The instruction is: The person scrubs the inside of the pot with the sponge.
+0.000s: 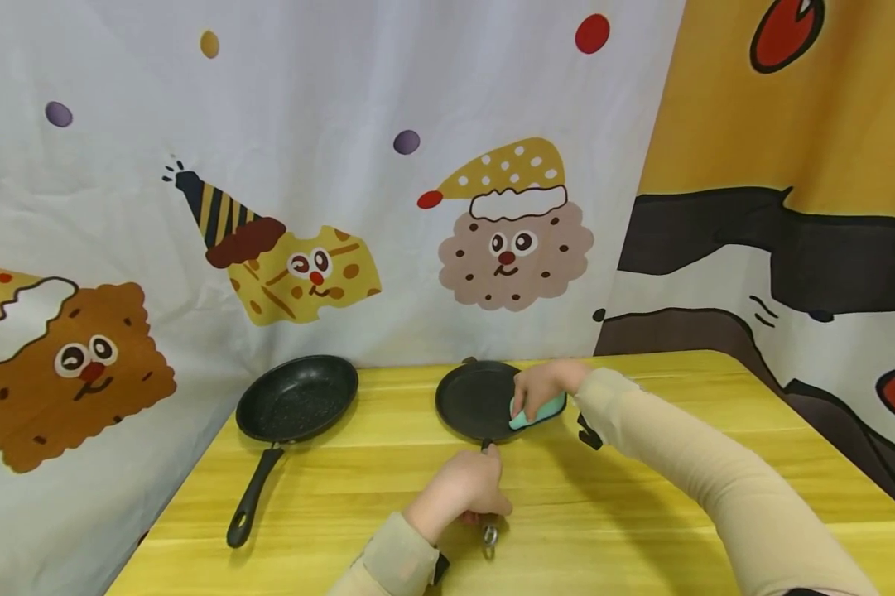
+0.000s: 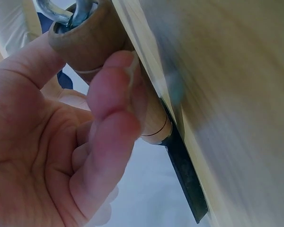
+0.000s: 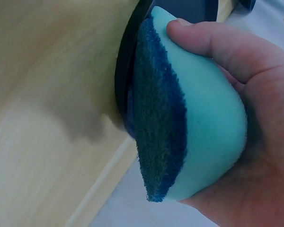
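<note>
A flat black griddle pan [image 1: 477,397] with a low rim rests on the table, its handle pointing toward me. My left hand [image 1: 465,484] grips that wooden handle [image 2: 94,42], fingers curled round it; a metal hanging ring [image 1: 490,538] sticks out at the handle's near end. At the pan's right edge, my right hand [image 1: 542,385] holds a mint-green sponge [image 1: 546,411] between thumb and fingers. In the right wrist view, the sponge's dark blue scouring side [image 3: 158,113] faces the pan and overlaps its rim. Part of the handle is hidden under my left hand.
A deeper black frying pan [image 1: 298,406] stands at the left of the yellow wood-grain table [image 1: 641,480], its black handle [image 1: 253,501] angled toward the front. Behind the table hangs a white cloth [image 1: 328,99] printed with cartoon biscuits and cheese.
</note>
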`<action>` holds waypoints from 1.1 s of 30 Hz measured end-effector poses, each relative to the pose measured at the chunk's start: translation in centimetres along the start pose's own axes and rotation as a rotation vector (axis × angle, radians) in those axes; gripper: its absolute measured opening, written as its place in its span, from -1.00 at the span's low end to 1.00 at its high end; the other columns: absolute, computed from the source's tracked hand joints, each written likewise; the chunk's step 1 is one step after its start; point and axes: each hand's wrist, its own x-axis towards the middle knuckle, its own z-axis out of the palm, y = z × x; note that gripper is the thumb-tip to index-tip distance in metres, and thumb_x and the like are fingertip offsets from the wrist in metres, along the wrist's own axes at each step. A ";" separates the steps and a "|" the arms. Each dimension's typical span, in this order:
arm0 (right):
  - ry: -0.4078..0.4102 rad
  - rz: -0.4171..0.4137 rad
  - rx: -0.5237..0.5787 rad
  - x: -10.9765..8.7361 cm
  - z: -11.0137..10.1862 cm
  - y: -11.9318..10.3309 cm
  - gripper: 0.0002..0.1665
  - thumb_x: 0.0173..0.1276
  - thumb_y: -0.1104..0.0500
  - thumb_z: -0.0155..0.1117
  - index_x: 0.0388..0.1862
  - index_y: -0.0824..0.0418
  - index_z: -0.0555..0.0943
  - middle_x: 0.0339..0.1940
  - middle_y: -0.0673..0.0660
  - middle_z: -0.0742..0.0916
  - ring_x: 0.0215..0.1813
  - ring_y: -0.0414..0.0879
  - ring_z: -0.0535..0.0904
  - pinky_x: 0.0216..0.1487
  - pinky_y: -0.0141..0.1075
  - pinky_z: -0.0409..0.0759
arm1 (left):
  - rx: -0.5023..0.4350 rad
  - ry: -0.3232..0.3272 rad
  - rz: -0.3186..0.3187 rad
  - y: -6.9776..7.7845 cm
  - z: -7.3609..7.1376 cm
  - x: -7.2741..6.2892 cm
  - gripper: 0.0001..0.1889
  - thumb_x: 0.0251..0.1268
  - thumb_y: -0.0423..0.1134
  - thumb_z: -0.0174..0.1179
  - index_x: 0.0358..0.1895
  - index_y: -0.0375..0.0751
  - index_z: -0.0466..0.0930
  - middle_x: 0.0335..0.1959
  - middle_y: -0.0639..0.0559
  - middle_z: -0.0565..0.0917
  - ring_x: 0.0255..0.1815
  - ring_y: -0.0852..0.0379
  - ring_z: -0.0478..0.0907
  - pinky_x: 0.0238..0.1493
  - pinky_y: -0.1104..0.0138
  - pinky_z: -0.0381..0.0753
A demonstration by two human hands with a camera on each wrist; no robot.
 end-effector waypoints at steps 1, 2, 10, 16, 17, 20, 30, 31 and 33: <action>0.005 -0.007 -0.006 0.0 0.1 -0.2 -0.72 0.26 0.24 0.33 -0.08 -0.01 0.77 0.42 0.26 0.36 0.42 0.13 0.24 0.24 -0.13 0.42 | -0.002 0.003 0.000 0.0 0.0 0.0 -0.08 0.11 -0.07 0.36 0.47 -0.41 0.11 -0.86 0.03 0.52 -0.87 0.16 0.48 -0.84 0.40 0.39; 0.010 -0.013 -0.015 0.0 0.2 -0.3 -0.72 0.25 0.24 0.34 -0.09 -0.02 0.77 0.39 0.26 0.37 0.38 0.13 0.27 0.21 -0.14 0.42 | -0.005 0.003 0.002 0.0 0.0 0.0 -0.08 0.11 -0.07 0.36 0.47 -0.41 0.11 -0.86 0.03 0.52 -0.87 0.15 0.49 -0.84 0.40 0.39; 0.043 -0.092 -0.127 0.5 0.8 -1.6 -0.69 0.24 0.21 0.34 -0.07 -0.07 0.77 -0.11 -0.05 0.48 -0.21 -0.14 0.27 -0.25 -0.30 0.26 | -0.007 0.010 0.026 -0.1 0.1 0.0 -0.08 0.10 -0.08 0.35 0.46 -0.44 0.12 -0.91 0.06 0.48 -0.90 0.18 0.45 -0.85 0.41 0.37; 0.097 -0.128 -0.136 0.3 1.3 -2.0 -0.68 0.25 0.22 0.32 -0.07 -0.10 0.77 -0.16 -0.07 0.47 -0.24 -0.12 0.28 -0.26 -0.30 0.27 | -0.022 0.007 0.042 -0.2 0.1 0.0 -0.08 0.10 -0.09 0.34 0.46 -0.47 0.10 -0.90 0.06 0.49 -0.92 0.20 0.42 -0.84 0.40 0.38; 0.112 -0.136 -0.141 0.3 1.4 -1.9 -0.68 0.25 0.21 0.32 -0.07 -0.11 0.77 -0.16 -0.07 0.47 -0.23 -0.11 0.29 -0.24 -0.29 0.28 | -0.026 0.005 0.044 -0.2 0.1 0.0 -0.08 0.10 -0.10 0.34 0.45 -0.48 0.10 -0.90 0.06 0.50 -0.91 0.19 0.42 -0.84 0.40 0.39; 0.162 -0.154 -0.166 0.2 1.9 -1.9 -0.69 0.28 0.16 0.32 -0.05 -0.19 0.75 -0.11 -0.09 0.49 -0.17 -0.11 0.31 -0.21 -0.28 0.32 | -0.032 0.007 0.049 -0.3 0.0 0.0 -0.09 0.10 -0.11 0.34 0.45 -0.49 0.11 -0.89 0.05 0.51 -0.90 0.18 0.44 -0.83 0.39 0.40; 0.298 -0.253 -0.147 1.0 3.4 -2.4 -0.69 0.33 0.13 0.29 -0.04 -0.23 0.74 0.00 -0.05 0.52 -0.05 -0.08 0.32 -0.15 -0.18 0.34 | -0.063 -0.006 0.049 -0.3 -0.1 -0.1 -0.11 0.11 -0.11 0.34 0.46 -0.43 0.13 -0.85 0.02 0.52 -0.89 0.16 0.44 -0.84 0.38 0.40; 0.303 -0.258 -0.145 1.0 3.5 -2.5 -0.69 0.34 0.14 0.29 -0.03 -0.23 0.74 0.02 -0.04 0.52 -0.03 -0.07 0.33 -0.14 -0.17 0.35 | -0.061 -0.006 0.049 -0.3 -0.1 -0.2 -0.11 0.11 -0.11 0.34 0.46 -0.43 0.13 -0.85 0.01 0.52 -0.89 0.16 0.44 -0.84 0.38 0.40; 0.311 -0.263 -0.139 1.2 3.5 -2.6 -0.68 0.35 0.14 0.28 -0.01 -0.23 0.73 0.08 0.00 0.52 0.04 -0.04 0.33 -0.09 -0.13 0.37 | -0.056 -0.004 0.050 -0.3 -0.2 -0.2 -0.10 0.12 -0.10 0.34 0.46 -0.44 0.12 -0.84 0.01 0.52 -0.89 0.17 0.44 -0.84 0.39 0.39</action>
